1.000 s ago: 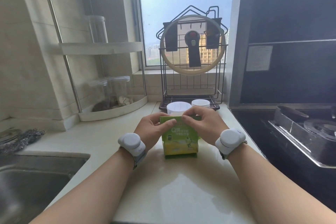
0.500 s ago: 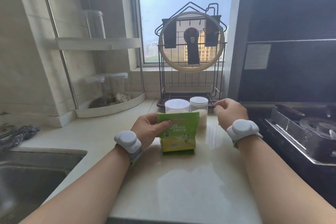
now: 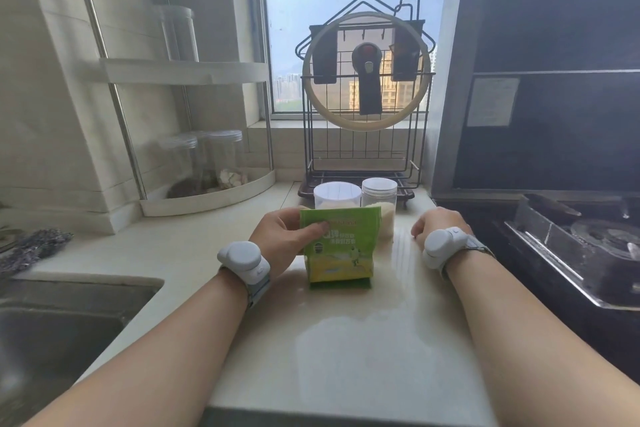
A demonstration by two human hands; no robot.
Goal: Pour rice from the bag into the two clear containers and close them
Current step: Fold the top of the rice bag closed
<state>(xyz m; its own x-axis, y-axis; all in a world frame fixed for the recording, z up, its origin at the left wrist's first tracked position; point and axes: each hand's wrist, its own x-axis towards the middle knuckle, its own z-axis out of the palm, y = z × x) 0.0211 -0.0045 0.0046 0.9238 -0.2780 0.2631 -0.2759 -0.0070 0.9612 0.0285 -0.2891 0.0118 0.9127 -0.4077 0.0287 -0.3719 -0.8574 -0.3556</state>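
A green rice bag [image 3: 341, 246] stands upright on the pale countertop [image 3: 346, 340]. My left hand [image 3: 285, 239] grips its upper left edge, thumb across the front. Right behind the bag stand two clear containers with white lids on: a wider one [image 3: 336, 196] on the left and a narrower one [image 3: 379, 199] on the right with rice showing inside. My right hand [image 3: 438, 222] rests on the counter to the right of the narrower container, fingers curled under, holding nothing that I can see.
A black wire rack [image 3: 363, 135] with a round glass lid stands behind the containers at the window. A corner shelf [image 3: 207, 194] with jars is at the back left, a sink [image 3: 59, 329] at the near left, a gas stove [image 3: 588, 246] on the right.
My right hand let go of the bag top, swung out to the right and came down onto the counter. The left hand stays on the bag.
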